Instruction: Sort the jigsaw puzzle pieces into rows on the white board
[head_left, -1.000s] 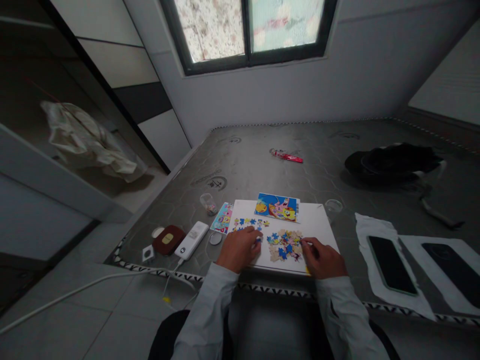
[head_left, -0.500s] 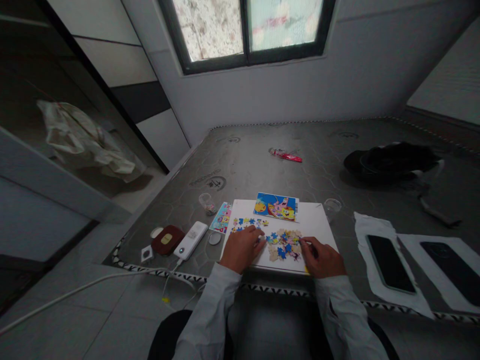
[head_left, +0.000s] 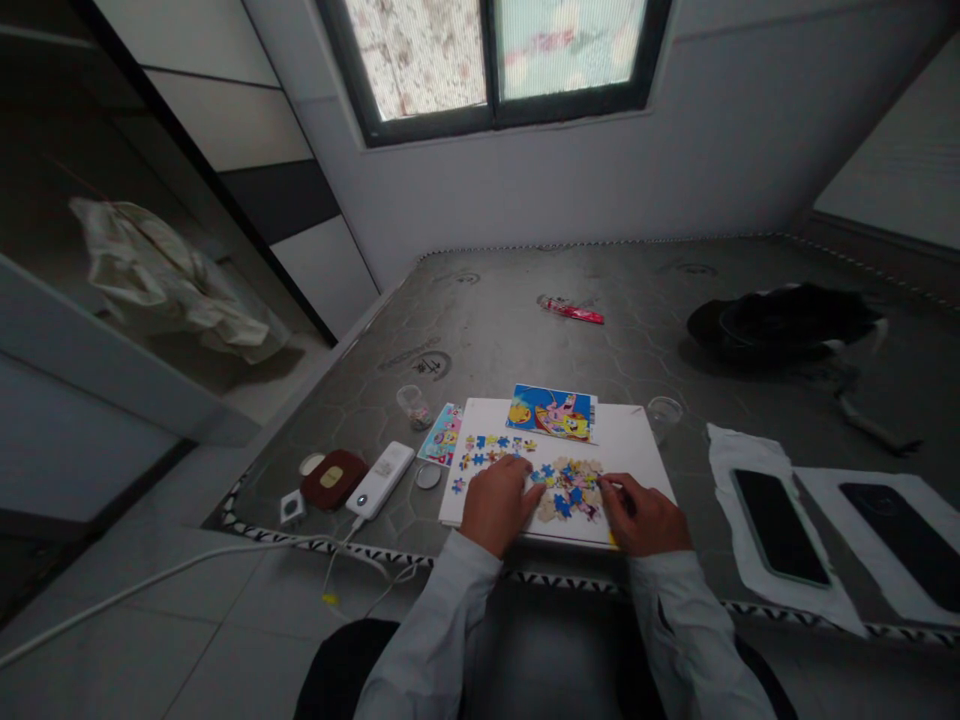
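A white board (head_left: 630, 440) lies at the near edge of a grey mattress. On it sit a heap of loose puzzle pieces (head_left: 574, 488), a row of blue and yellow pieces (head_left: 491, 447) and a cartoon reference picture (head_left: 553, 412). My left hand (head_left: 499, 500) rests on the board with curled fingers touching the left side of the heap. My right hand (head_left: 646, 515) lies at the heap's right side, fingers pinched at a piece.
Left of the board lie a small cartoon card (head_left: 442, 435), a white power bank (head_left: 381, 479) with cable, a dark red case (head_left: 332, 478) and two small clear cups (head_left: 414, 405). Two phones (head_left: 777, 525) on white cloths lie right. A black garment (head_left: 784, 322) and red wrapper (head_left: 574, 312) lie farther back.
My left hand has slid right from the row of blue pieces to the heap's left edge. My right hand has stayed in place.
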